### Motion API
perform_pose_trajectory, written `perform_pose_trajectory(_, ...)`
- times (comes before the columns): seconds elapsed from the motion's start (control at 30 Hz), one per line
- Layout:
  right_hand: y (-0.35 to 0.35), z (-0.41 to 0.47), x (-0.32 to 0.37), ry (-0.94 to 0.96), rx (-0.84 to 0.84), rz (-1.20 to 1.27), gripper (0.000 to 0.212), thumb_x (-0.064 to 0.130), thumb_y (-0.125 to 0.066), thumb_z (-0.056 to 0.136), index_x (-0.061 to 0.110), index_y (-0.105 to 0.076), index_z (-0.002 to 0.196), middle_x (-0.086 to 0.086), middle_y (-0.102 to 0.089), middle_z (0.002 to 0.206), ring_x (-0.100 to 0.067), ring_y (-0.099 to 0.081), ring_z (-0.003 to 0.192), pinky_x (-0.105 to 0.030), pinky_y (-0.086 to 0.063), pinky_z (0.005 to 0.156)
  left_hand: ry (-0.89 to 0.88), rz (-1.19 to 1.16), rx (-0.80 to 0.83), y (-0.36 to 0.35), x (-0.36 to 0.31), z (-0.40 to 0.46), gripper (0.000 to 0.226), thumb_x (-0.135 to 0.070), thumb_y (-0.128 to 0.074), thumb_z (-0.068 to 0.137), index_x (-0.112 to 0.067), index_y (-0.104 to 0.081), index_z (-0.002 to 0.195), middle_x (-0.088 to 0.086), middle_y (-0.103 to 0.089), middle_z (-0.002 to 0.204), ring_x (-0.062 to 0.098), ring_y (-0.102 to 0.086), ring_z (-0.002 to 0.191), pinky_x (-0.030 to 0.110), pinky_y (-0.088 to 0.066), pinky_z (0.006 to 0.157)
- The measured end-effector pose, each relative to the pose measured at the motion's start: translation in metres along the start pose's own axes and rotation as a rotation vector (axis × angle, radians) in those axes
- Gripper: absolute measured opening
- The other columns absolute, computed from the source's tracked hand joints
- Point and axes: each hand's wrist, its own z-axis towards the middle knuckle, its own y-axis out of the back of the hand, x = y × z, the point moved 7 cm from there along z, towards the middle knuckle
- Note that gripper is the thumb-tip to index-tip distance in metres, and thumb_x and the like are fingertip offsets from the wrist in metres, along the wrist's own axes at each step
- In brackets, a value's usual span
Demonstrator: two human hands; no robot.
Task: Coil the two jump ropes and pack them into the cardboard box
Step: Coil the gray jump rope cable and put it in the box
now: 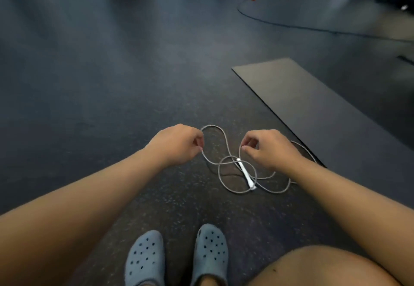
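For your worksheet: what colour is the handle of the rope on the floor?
White handle, clearest in the head view.

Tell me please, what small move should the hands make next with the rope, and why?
Probably lift both hands to raise the rope and let its crossings fall open. The left hand and right hand each pinch the cord, but between them it lies on the floor in overlapping loops, crossing over the white handle. No neat coil is formed yet.
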Motion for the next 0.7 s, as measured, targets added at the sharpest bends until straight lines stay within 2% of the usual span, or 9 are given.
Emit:
perform_pose_trajectory(0.1,-0.038,0.022,-0.058,-0.127,0.021,0.052,0.008,0.033,-0.068,0.091,0.028,-0.073,0.092,0.014,-0.065,0.079,-0.015,-0.063,0.082,-0.029,-0.046,0.07,-0.006,-0.032,0.067,-0.056,-0.003,0.054,0.011,-0.031,-0.061,0.094,-0.033,-0.069,0.101,-0.009,-0.073,0.106,0.02,-0.067,0.103,0.035,-0.054,0.083)
perform_pose_trajectory(0.2,-0.09,0.051,-0.107,-0.218,0.067,0.097,0.008,0.032,-0.068,0.091,0.027,-0.074,0.09,0.009,-0.069,0.081,-0.018,-0.066,0.084,-0.033,-0.053,0.075,-0.02,-0.066,0.139,-0.119,-0.007,0.109,0.014,-0.027,-0.059,0.094,-0.032,-0.07,0.101,-0.008,-0.073,0.108,0.021,-0.067,0.103,0.037,-0.055,0.085)
perform_pose_trajectory(0.3,-0.151,0.075,-0.14,-0.286,0.141,0.116,0.009,0.033,-0.068,0.091,0.027,-0.075,0.089,0.001,-0.075,0.09,-0.025,-0.069,0.089,-0.039,-0.057,0.08,-0.044,-0.085,0.209,-0.185,-0.013,0.152,0.015,-0.024,-0.059,0.094,-0.029,-0.072,0.1,-0.004,-0.073,0.109,0.024,-0.067,0.102,0.04,-0.056,0.086)
perform_pose_trajectory(0.47,-0.233,0.092,-0.176,-0.385,0.224,0.067,0.017,0.034,-0.067,0.094,0.02,-0.076,0.099,-0.007,-0.075,0.097,-0.031,-0.069,0.093,-0.039,-0.057,0.08,-0.063,-0.16,0.321,-0.281,-0.026,0.197,0.017,-0.022,-0.059,0.094,-0.027,-0.074,0.1,-0.001,-0.073,0.108,0.028,-0.068,0.101,0.043,-0.057,0.087)
perform_pose_trajectory(0.63,-0.264,0.1,-0.201,-0.484,0.203,-0.016,0.024,0.033,-0.067,0.095,0.013,-0.069,0.109,-0.014,-0.07,0.108,-0.038,-0.066,0.104,-0.039,-0.05,0.082,-0.083,-0.146,0.286,-0.322,-0.042,0.228,0.027,-0.015,-0.057,0.096,-0.026,-0.071,0.115,0.009,-0.069,0.117,0.036,-0.066,0.106,0.044,-0.055,0.082)
perform_pose_trajectory(0.7,-0.268,0.102,-0.206,-0.492,0.194,-0.04,0.026,0.032,-0.066,0.096,0.013,-0.068,0.113,-0.014,-0.07,0.11,-0.038,-0.066,0.106,-0.038,-0.047,0.08,-0.071,-0.125,0.257,-0.329,-0.047,0.234,0.033,-0.008,-0.055,0.094,-0.026,-0.07,0.117,0.01,-0.068,0.116,0.037,-0.066,0.105,0.04,-0.049,0.073)
